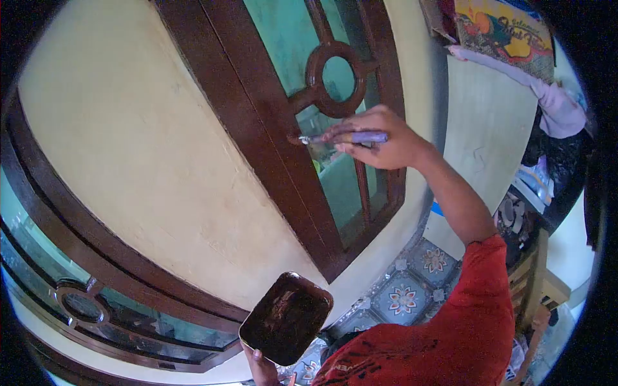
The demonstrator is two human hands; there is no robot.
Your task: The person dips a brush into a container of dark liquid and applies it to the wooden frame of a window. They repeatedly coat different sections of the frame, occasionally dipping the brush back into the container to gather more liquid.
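My right hand [380, 138] is closed around a paintbrush [370, 137] with a purple handle. The brush tip touches the dark brown wooden frame [261, 132] of a window, just below and left of its round ring [313, 74]. At the bottom, my left hand [261, 368] grips the lower edge of a rectangular tray [286, 318] that is coated inside with dark brown paint. The thumb lies on the tray's rim; the other fingers are mostly hidden beneath it.
A cream wall [148, 141] separates this window from a second brown-framed window [80, 302] at lower left. Patterned floor tiles [402, 299] lie below. At right are a wooden chair [531, 283], a pink cloth [557, 109] and a printed cardboard box [505, 35].
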